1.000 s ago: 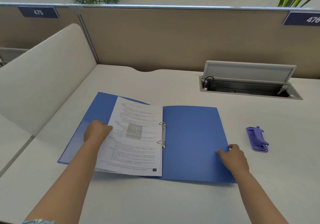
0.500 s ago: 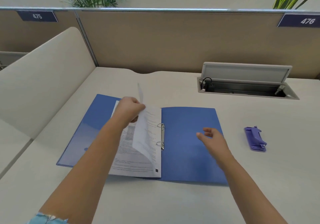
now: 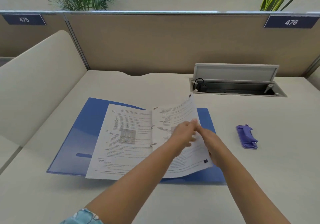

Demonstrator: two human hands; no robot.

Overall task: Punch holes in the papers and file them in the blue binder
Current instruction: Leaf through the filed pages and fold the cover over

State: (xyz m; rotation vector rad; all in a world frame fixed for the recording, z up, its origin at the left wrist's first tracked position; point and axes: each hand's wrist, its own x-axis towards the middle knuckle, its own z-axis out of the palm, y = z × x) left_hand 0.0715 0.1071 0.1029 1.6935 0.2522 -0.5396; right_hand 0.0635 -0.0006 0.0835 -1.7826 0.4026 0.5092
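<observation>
— Pale table (image 3: 173, 201), blue binder (image 3: 69, 137) lying open, spine running front to back.
— And the papers (image 3: 124, 137)?
— Threaded on the rings (image 3: 153, 135); one sheet (image 3: 178, 113) lifted, arching right.
— Hands?
— Left hand (image 3: 183, 134) over that sheet, fingers spread loosely; right hand (image 3: 210, 137) beneath its edge. Grip blurred, cannot tell. Purple punch (image 3: 246, 136) well right.

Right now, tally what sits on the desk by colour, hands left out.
Blue: 1, the open binder
White: 2, the page lying flat on the left and the sheet being turned over to the right
Purple: 1, the hole punch
Total: 4
</observation>
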